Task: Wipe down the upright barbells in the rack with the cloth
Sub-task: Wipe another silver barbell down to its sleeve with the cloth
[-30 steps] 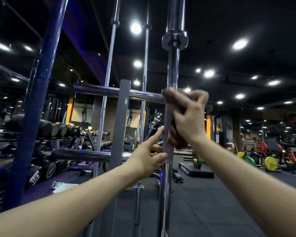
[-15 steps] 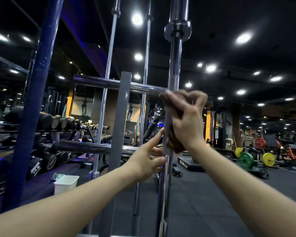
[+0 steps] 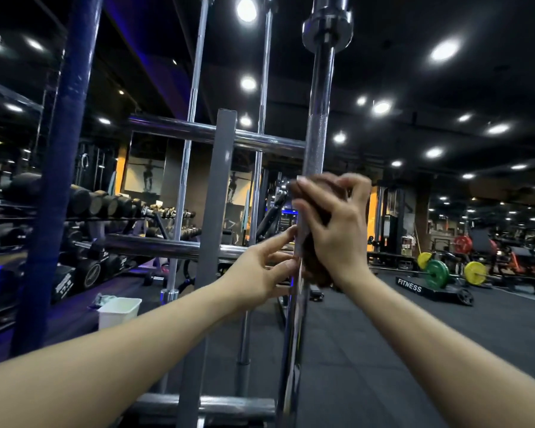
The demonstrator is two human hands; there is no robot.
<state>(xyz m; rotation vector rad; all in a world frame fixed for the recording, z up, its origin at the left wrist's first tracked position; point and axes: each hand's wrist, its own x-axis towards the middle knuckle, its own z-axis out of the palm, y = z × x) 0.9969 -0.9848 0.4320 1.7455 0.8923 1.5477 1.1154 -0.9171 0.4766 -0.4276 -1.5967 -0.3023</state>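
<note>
A chrome barbell (image 3: pixel 319 118) stands upright in the grey rack (image 3: pixel 220 193), right in front of me. My right hand (image 3: pixel 337 230) grips a brown cloth (image 3: pixel 317 273) wrapped round the bar's shaft at mid height. My left hand (image 3: pixel 261 273) touches the bar just below and left of the cloth with loosely extended fingers. Two more upright barbells, one (image 3: pixel 192 118) on the left and another (image 3: pixel 263 88) behind the rack post, stand further back.
A blue padded post (image 3: pixel 59 180) rises at the left. Dumbbell racks (image 3: pixel 99 205) line the left wall. A white bin (image 3: pixel 119 312) sits on the floor. A loaded barbell with coloured plates (image 3: pixel 436 273) lies at the right on the dark floor.
My right hand and the cloth have slid down the shaft. The left hand has stayed on the bar just below. My view has tipped down a little.
</note>
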